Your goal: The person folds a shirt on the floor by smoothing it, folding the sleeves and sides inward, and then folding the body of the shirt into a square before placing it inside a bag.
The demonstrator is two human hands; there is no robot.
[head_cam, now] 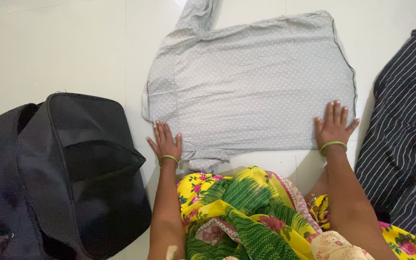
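Nearest the camera, at 6 o'clock, lies the person's lap, covered by a yellow and green flowered garment. From it both forearms extend toward 12 o'clock. The left hand, with a green bangle at the wrist, lies flat with fingers together and holds nothing; it presses the near left corner of a grey dotted shirt. The right hand, also with a green bangle, lies flat with fingers slightly spread, palm down on the near right corner of the same shirt, and grips nothing.

The shirt is spread on the pale tiled floor, occupying the field from 11 to 1 o'clock. One sleeve runs off toward 12 o'clock; the body is laid as a rough rectangle with its near edge just ahead of the knees.

Judgement on technique: smoothing of this kind goes best with flat palms drawn outward from the middle, so that creases leave by the edges and the near hem stays straight.

At 8 o'clock stands a black bag, touching neither hand. Its flap is partly raised, but the interior is dark and any contents cannot be told. At 3 o'clock a dark striped garment lies beside the shirt, just apart from the right hand.
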